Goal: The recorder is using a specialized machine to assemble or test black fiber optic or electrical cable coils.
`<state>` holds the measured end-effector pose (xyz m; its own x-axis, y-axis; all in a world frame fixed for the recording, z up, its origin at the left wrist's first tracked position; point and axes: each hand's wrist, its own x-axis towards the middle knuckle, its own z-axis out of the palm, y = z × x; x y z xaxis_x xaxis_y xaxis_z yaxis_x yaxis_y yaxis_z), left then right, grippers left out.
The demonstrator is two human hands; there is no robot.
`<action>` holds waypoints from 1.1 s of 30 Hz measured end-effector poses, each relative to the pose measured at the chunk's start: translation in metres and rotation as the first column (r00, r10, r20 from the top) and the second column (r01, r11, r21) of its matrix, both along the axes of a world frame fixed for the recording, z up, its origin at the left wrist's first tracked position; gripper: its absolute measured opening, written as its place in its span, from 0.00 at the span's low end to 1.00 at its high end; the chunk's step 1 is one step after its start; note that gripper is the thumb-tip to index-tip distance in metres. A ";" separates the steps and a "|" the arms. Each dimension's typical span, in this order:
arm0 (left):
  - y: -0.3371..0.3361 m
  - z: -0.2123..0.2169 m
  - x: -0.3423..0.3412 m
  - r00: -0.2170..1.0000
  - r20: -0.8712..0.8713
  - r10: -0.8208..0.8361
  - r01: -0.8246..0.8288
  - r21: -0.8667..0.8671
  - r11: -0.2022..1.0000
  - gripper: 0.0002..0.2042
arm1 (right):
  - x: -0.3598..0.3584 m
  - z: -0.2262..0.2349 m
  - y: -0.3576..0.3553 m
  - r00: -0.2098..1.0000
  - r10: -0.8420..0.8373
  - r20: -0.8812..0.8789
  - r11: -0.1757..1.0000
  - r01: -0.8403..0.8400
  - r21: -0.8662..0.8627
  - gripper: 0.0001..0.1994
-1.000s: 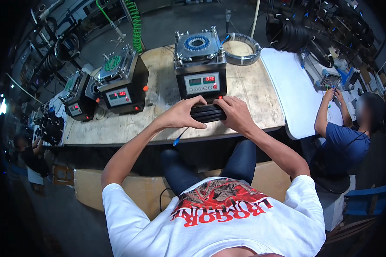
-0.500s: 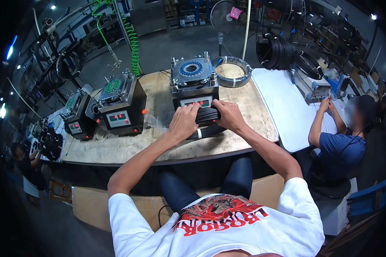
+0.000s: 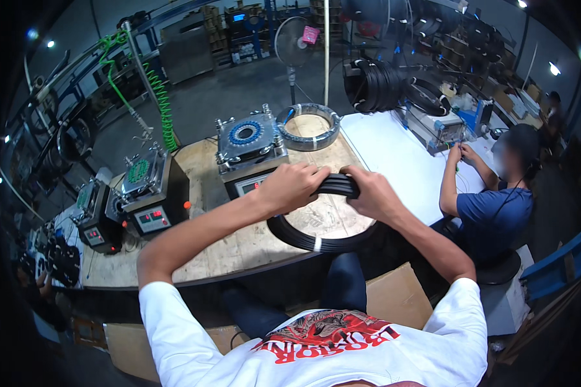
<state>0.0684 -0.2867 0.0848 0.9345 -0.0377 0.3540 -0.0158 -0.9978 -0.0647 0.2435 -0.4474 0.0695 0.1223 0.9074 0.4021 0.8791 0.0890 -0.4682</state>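
Note:
A coil of black cable (image 3: 323,245) with a white tie at its near side is in front of me, its far side lifted off the wooden table. My left hand (image 3: 295,187) is closed round the coil's far side, fingers wrapped over it. Close beside it, my right hand (image 3: 372,193) grips the same bundle, thumb and fingers round the strands. Between the hands several black strands show pressed together. The coil's near side lies at the table's front edge.
A machine with a blue ringed top (image 3: 248,135) stands behind my left hand; two with green tops (image 3: 139,171) stand farther left. Another coil (image 3: 310,143) lies behind on the wooden table (image 3: 226,255). A person in blue (image 3: 494,209) works at the white table (image 3: 387,142) on the right.
The coil and both hands have moved right and away from the front of the blue-topped machine. The coil's loop now shows widely. My view has turned to the right.

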 end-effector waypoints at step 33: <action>0.298 -0.079 0.558 0.951 0.248 0.183 0.000 -0.594 0.804 0.25 | 0.426 -0.017 0.292 0.786 -0.615 0.069 0.789 0.611 0.067 0.34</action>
<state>0.6263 0.0118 0.0061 0.7800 0.3404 0.5251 0.0045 -0.8422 0.5392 0.6699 -0.1556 0.0528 0.6123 0.6364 0.4691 0.7898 -0.4657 -0.3992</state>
